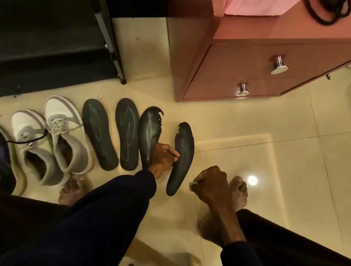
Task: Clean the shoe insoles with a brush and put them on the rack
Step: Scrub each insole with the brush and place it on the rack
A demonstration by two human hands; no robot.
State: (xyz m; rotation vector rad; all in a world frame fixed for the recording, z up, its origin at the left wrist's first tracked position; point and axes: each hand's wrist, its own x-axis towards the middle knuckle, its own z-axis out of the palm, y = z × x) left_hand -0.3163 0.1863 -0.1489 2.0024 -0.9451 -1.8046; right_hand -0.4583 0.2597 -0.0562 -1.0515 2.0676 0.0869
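Item: rightmost insole [184, 148], dark, torn at the toe, last in a row of four on the tiled floor [279, 160]. We cannot tell whether it is lying flat or just lifting at one edge. Its long axis is running away from us, toe toward the pink drawer cabinet [247, 75] and heel toward our feet. Left hand [163, 159]: we are pinching the insole's left edge at about mid-length, fingers curled over the rim, arm reaching forward from a dark sleeve. Right hand [210, 183]: we are keeping it clenched, knuckles up, just right of the insole's heel and apart from it. It is gripping what we judge to be the brush [193, 184], of which only a pale green end is showing. The left hand is the nearer. The brushing stroke, we are judging, is going to run along that heel-to-toe line. Shoe rack [48, 34]: black, standing well apart, up and left beyond the grey-and-white sneakers [64, 139].
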